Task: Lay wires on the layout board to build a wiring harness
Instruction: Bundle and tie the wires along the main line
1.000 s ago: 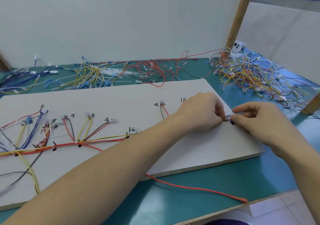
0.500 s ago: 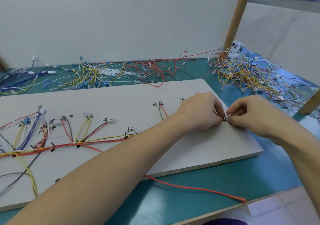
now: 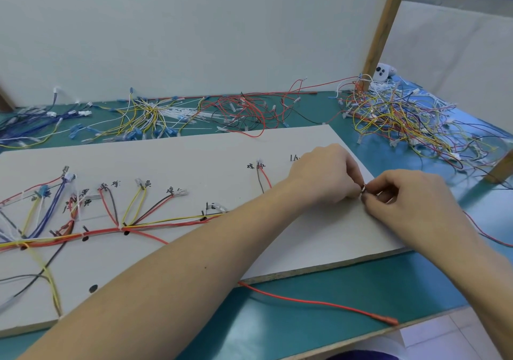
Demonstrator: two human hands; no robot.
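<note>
Both hands are met at the right edge of the layout board [image 3: 277, 148]: the left hand [image 3: 323, 176] and the right hand [image 3: 408, 201] are each curled, and a small metal terminal [image 3: 363, 188] is pinched between their fingertips. What that terminal is attached to cannot be made out, since the wire behind it is hidden by the fingers. The handwritten labels on the board are too blurred to be read, and one near the left wrist is partly covered. The harness [image 3: 97, 232] is seen on the board's left half as a bundled trunk of red and yellow wires, from which branches are fanned upward to labelled ends; its left end is cut off by the frame. A loose red wire [image 3: 319, 302] is laid on the green table [image 3: 347, 282] just below the board. Tangled spare wires [image 3: 402, 121] are heaped behind.
</note>
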